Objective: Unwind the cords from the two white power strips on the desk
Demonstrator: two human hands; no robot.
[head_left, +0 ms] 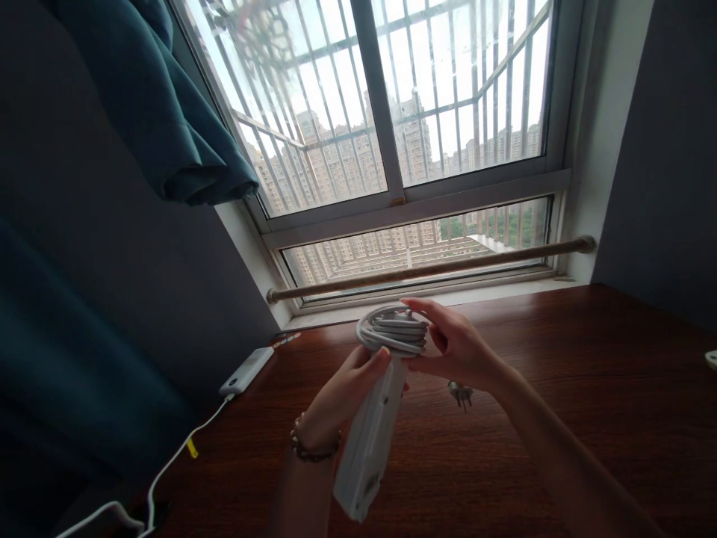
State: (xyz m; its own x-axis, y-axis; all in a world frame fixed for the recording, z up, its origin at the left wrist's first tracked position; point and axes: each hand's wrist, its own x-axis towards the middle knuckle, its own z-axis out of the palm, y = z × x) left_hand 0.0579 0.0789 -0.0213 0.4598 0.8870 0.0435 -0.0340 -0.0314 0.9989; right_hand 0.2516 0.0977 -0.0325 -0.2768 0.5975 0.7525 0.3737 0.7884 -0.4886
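Note:
A white power strip is held slanted above the brown wooden tabletop, one long side towards me. My left hand, with a beaded bracelet at the wrist, is closed around its upper end, thumb on top. White cord lies wound in a coil at that end. My right hand grips the coil from the right, its fingers and thumb around the loops. A plug with metal prongs shows just below my right hand; whether it hangs or rests on the table I cannot tell.
Another white power strip lies at the table's left edge, its cord with a yellow tag running down. A white object is cut off at right. Behind the tabletop stand a rail and barred window. A blue curtain hangs left.

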